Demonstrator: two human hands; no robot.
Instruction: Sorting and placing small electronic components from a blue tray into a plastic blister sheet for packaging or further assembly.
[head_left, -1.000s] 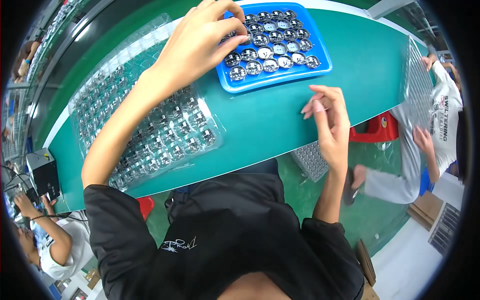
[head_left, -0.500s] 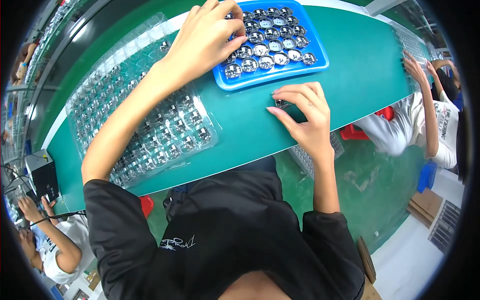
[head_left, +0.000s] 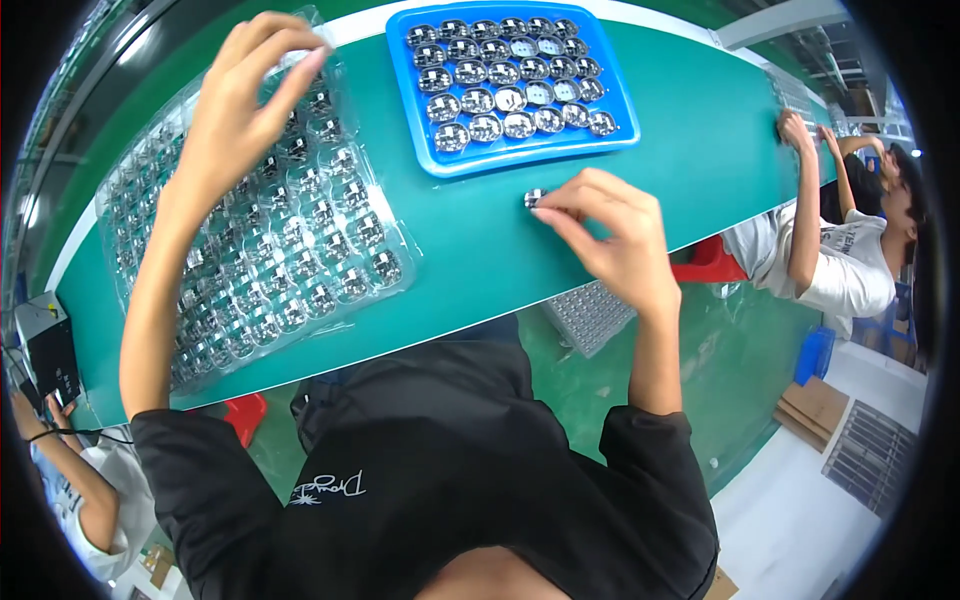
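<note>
Since the earlier frame, the left hand (head_left: 240,105) had moved from one blue tray (head_left: 530,160) to above one clear tray (head_left: 405,250). Thirty round parts (head_left: 519,124) filled the blue tray. Both trays lay on a green table (head_left: 470,270); green floor (head_left: 650,410) showed below. The right hand (head_left: 620,230) pinched one small part (head_left: 534,198); I could not tell the left's grip.

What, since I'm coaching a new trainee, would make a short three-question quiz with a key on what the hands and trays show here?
1. From the person's viewpoint, which sits further right: the clear plastic tray or the blue tray?
2. What does the right grip hold?
a) cardboard
b) a small round part
c) a black cable
3. True or false: in this picture, the left grip overlaps the blue tray.

Key:
1. The blue tray.
2. b
3. False; it overlaps the clear plastic tray.
</note>
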